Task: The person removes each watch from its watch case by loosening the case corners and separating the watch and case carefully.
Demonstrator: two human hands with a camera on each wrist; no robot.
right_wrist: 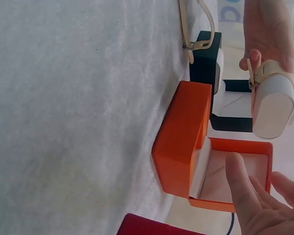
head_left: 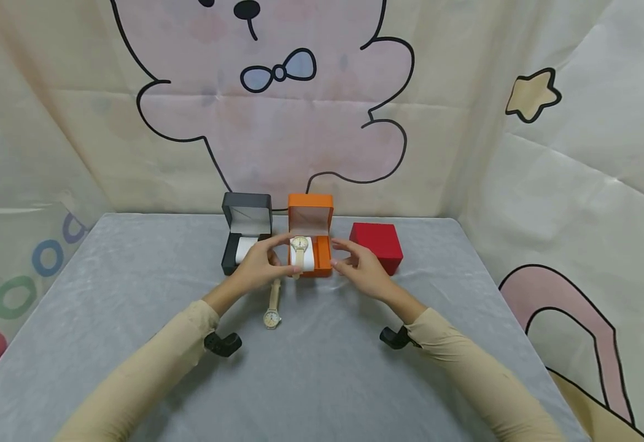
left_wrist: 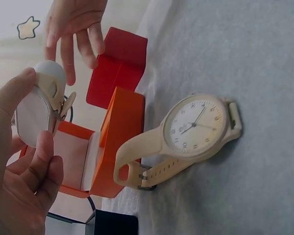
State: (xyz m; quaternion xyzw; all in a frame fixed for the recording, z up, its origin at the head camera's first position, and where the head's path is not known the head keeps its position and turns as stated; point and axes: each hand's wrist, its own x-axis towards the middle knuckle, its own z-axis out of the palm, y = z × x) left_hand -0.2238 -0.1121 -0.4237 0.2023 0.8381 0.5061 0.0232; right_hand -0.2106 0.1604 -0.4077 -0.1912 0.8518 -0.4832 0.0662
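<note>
My left hand (head_left: 256, 265) grips a white watch cushion (right_wrist: 273, 117) with a cream-strapped watch (head_left: 299, 244) buckled round it. The cushion is held up above the open orange watch box (head_left: 323, 256), its round dial facing me in the head view. To the right, my right hand (head_left: 364, 270) is apart from the cushion, fingers loosely spread and holding nothing. Another cream watch (left_wrist: 195, 126) lies on the table in front of the boxes, its strap fastened into a loop and its white dial toward the near side.
A black watch box (head_left: 229, 253) stands open at the left of the orange one, a white cushion (head_left: 244, 247) inside it. At the right sits a closed red box (head_left: 378, 242). Grey cloth (head_left: 322, 380) covers the table, and a printed curtain (head_left: 322, 135) hangs behind.
</note>
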